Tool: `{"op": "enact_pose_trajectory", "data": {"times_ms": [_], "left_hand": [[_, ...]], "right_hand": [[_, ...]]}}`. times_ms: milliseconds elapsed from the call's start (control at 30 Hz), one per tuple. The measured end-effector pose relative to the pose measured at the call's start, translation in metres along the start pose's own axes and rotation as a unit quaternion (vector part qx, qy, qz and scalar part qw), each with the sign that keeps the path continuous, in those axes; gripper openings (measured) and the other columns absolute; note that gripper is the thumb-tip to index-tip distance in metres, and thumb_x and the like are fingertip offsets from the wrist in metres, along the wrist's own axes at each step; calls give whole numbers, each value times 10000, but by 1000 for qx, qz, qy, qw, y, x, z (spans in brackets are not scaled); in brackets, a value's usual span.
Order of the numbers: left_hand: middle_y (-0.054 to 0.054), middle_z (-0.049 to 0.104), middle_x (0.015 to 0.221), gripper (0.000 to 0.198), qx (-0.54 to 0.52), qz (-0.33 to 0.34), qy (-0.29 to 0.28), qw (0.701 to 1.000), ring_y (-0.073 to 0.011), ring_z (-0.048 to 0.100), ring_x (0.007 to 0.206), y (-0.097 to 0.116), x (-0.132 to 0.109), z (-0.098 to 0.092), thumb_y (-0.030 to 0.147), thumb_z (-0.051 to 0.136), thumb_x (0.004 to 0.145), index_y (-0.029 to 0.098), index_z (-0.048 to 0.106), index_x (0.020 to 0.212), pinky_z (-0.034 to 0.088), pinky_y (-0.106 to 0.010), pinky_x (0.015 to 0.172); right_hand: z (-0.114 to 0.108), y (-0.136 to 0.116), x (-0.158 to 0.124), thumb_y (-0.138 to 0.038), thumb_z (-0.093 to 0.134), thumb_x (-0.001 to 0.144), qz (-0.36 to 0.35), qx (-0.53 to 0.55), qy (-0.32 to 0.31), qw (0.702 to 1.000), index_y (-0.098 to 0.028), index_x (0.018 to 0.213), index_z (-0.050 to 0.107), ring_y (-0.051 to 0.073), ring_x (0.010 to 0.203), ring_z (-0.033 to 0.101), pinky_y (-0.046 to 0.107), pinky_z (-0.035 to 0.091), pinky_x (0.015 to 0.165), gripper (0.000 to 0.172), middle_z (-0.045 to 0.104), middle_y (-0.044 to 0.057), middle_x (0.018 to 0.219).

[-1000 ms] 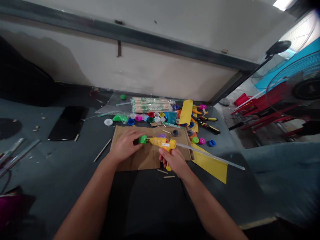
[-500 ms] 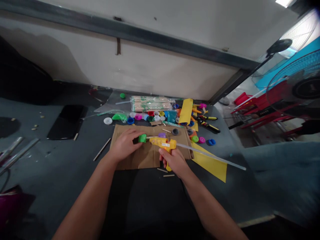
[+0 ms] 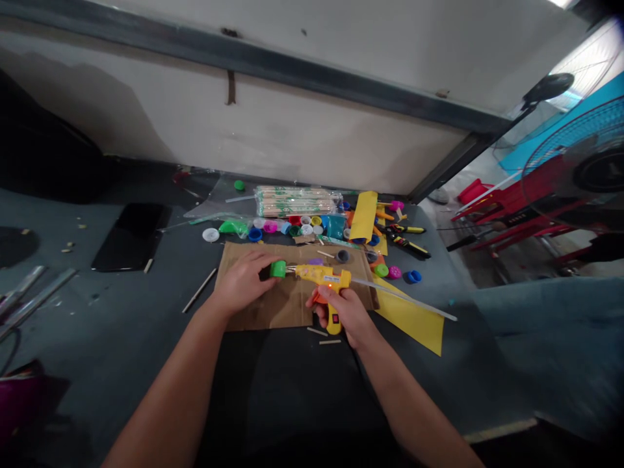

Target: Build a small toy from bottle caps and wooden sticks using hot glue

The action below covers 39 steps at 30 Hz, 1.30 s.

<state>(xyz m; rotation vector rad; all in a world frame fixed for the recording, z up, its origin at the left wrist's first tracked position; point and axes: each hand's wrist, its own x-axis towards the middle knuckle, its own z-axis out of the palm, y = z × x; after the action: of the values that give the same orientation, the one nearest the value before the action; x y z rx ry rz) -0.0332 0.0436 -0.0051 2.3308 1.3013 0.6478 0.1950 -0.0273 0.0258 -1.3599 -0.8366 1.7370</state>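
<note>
Over the brown cardboard sheet (image 3: 270, 312), my left hand (image 3: 244, 281) pinches a green bottle cap (image 3: 278, 269) between thumb and fingers. My right hand (image 3: 344, 309) is wrapped round the handle of a yellow glue gun (image 3: 314, 273) with an orange trigger. A clear glue stick (image 3: 414, 299) sticks out of the gun's back end and slants down to the right. The nozzle points left and sits at the right side of the green cap; whether it touches is too small to tell. A purple piece (image 3: 316, 261) lies partly hidden behind the gun.
Behind the cardboard lie a wrapped bundle of wooden sticks (image 3: 297, 202), several coloured caps and yellow-and-black pliers (image 3: 409, 244). Yellow paper (image 3: 414, 322) lies at the right, a black phone (image 3: 129, 237) at the left. A wall (image 3: 292, 143) rises behind; a fan (image 3: 585, 162) stands far right.
My right hand has turned the glue gun, showing its side with the red switch and light, and shifted it slightly right. The glue stick's tail has swung left and up. My left hand stays put.
</note>
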Motion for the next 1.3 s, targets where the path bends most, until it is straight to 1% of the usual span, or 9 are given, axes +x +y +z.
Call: {"op": "enact_pose_trajectory", "data": {"times_ms": [167,433,533,667,800,933,1000,1133,1300], "left_hand": [[-86,674,1118,339,7,12,20,1000,-268,601,1051,-2,-1,2,256,618,835,231,640,1172,487,-460,934],[-104,686,1084,337,-16,2,13,1000,-268,611,1032,1,0,-1,319,620,848,196,647,1160,484,-436,925],[-108,685,1106,340,-1,9,15,1000,-279,600,1057,-2,0,1,343,611,847,188,654,1147,469,-452,949],[-105,682,1111,359,0,5,28,1000,-290,601,1063,-6,0,6,393,604,847,209,652,1151,473,-468,948],[-82,670,1134,368,12,-16,34,999,-306,602,1064,-8,-1,8,447,590,853,254,640,1161,486,-472,929],[-89,642,1166,407,26,-17,22,999,-319,576,1097,-7,-1,7,454,586,864,209,619,1188,469,-494,959],[-88,635,1187,407,28,-18,20,999,-321,569,1110,-7,-2,7,446,575,875,204,610,1201,462,-498,972],[-75,636,1214,418,20,-24,18,999,-323,577,1119,-9,-3,10,464,566,870,226,606,1212,462,-490,976],[-100,651,1200,435,15,-32,34,999,-303,578,1141,-11,-4,12,484,582,839,228,634,1188,455,-461,993]], "right_hand": [[-3,-1,-3,-470,657,740,-5,133,-51,990,-170,861,620,91,527,486,195,392,430,326,705,78,812],[-17,-21,-34,-309,592,747,-71,149,-84,983,-207,937,614,143,604,551,241,426,464,217,695,71,890],[-35,-32,-53,-331,646,764,-95,99,-34,990,-206,945,649,154,666,567,257,459,510,220,667,67,886],[-77,-33,-80,-370,751,702,-83,55,108,989,-189,913,662,135,615,549,258,461,541,291,617,26,722],[-120,-11,-102,-367,805,619,-75,22,260,962,-163,834,642,116,546,522,243,433,495,338,586,0,645],[-146,15,-108,-313,811,547,-67,-50,378,922,-163,718,603,110,482,502,241,407,449,309,573,-17,582],[-152,21,-105,-340,789,553,-54,-81,392,915,-159,703,609,125,482,518,250,413,448,296,589,-4,569],[-158,19,-101,-401,785,536,-29,-122,376,918,-145,724,657,125,482,516,240,393,439,342,626,8,585],[-166,22,-101,-416,775,542,-40,-118,361,924,-156,846,683,178,604,620,262,453,507,410,710,51,761]]}}
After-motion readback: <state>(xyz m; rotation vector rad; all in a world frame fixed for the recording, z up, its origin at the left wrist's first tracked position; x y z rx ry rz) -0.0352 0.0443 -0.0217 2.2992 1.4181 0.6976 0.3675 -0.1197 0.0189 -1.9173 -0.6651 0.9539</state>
